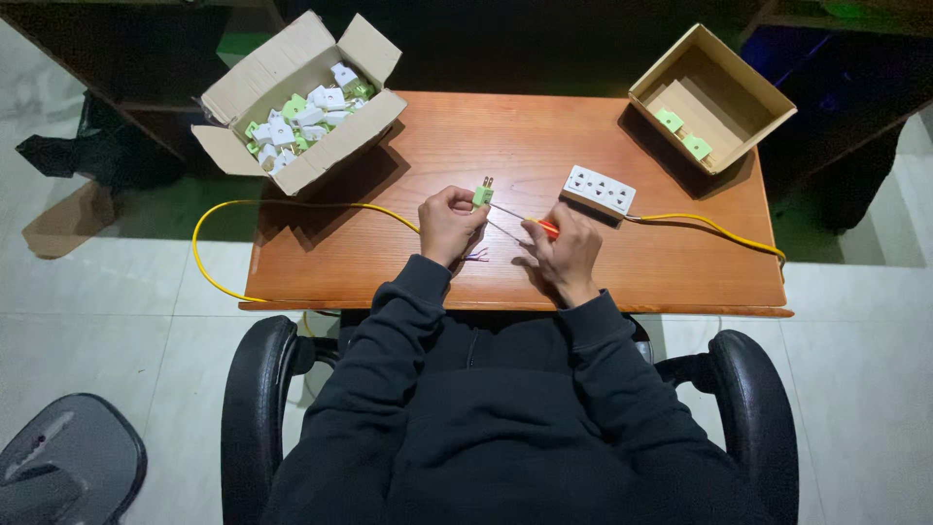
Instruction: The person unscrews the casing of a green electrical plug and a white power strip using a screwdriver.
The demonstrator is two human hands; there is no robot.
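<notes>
On a wooden table (505, 146), a green plug (483, 193) is gripped in the left hand (449, 224) and a screwdriver (530, 221) in the right hand (564, 248), with two plugs (682, 133) laid in the far-right box (714, 92) and many left in the far-left box (296, 97).

The person wears a dark, near-black hooded sweatshirt with a front zip; its long sleeves (408, 301) end in ribbed cuffs at the wrists, hands bare.
</notes>
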